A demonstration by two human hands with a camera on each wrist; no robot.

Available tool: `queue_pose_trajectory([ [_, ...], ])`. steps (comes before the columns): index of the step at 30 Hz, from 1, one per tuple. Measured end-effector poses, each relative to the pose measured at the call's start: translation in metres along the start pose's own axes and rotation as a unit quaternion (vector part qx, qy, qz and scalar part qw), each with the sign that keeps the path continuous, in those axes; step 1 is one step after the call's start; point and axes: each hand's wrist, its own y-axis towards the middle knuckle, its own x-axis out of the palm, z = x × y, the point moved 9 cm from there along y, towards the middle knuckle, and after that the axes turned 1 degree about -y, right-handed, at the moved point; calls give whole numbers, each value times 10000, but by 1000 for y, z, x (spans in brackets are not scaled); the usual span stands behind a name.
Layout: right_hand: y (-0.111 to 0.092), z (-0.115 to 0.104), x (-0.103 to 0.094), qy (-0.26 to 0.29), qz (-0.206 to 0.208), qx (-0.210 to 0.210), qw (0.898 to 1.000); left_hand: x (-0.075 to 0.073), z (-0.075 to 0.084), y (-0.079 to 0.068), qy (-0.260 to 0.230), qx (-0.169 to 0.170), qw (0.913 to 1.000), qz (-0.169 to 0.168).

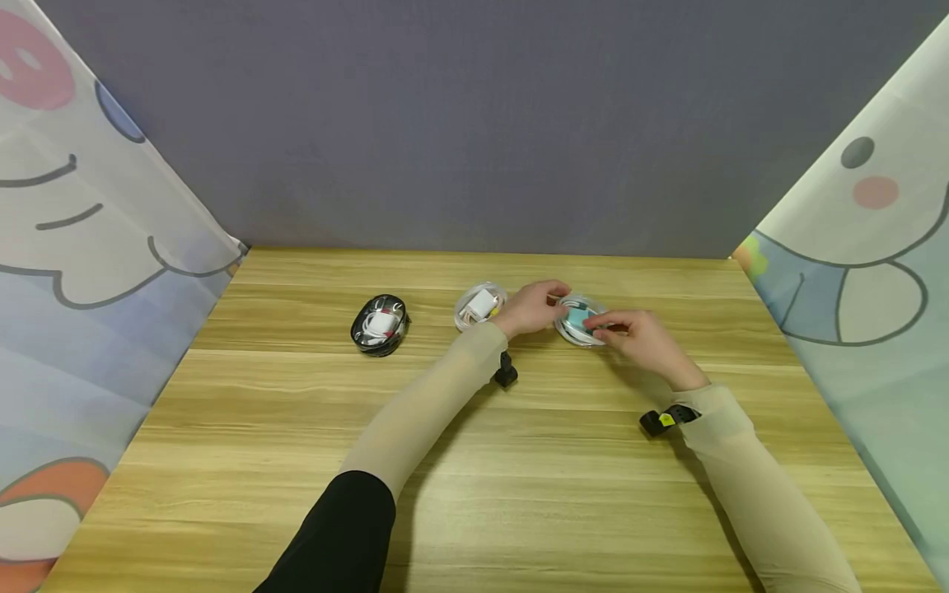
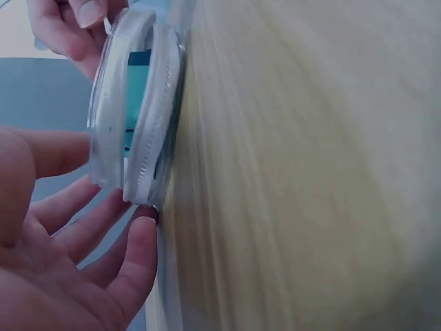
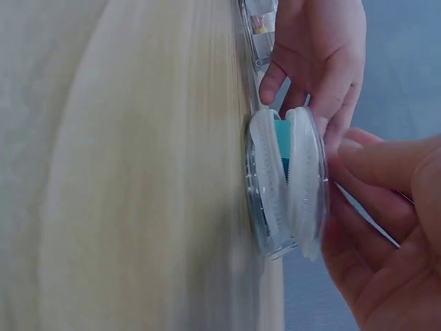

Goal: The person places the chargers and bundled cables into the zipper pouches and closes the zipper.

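Observation:
A round clear zip pouch (image 1: 582, 321) with white zipper trim lies between both hands on the wooden table, a teal item (image 2: 137, 96) inside it. Its two halves stand slightly apart in both wrist views. My left hand (image 1: 532, 308) holds the pouch's left edge, one digit against the upper half and curved fingers (image 2: 141, 241) at the lower rim. My right hand (image 1: 643, 342) is at the opposite edge, with thumb and finger pinching at the upper half.
A second clear pouch with a white block (image 1: 480, 305) lies just left of my left wrist. Farther left is a black-rimmed pouch (image 1: 380, 325) with white and red contents. A grey panel (image 1: 489, 132) stands along the table's back edge, and printed cloths (image 1: 875, 313) flank the sides.

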Motion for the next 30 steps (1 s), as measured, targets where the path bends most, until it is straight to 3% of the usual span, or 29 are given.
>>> queue_pose_trajectory([
  [6, -4, 16, -16, 356, 891, 432, 9944, 0, -2, 1, 155, 5, 9999, 13],
  [8, -5, 25, -20, 389, 1016, 639, 9920, -1, -2, -1, 160, 17, 9999, -4],
  [13, -5, 41, -10, 638, 436, 1035, 9916, 1, -1, -5, 259, 116, 9993, -228],
  [16, -5, 44, -2, 814, -24, 1103, 9906, 4, 3, -8, 813, 326, 9953, -404],
  [20, -2, 44, 5, 960, -331, 1063, 9891, 7, 7, -12, 1427, 564, 9862, -622],
  [30, 2, 45, 9, 621, -445, 1134, 9906, 7, 7, -18, 1117, 513, 9898, -727],
])
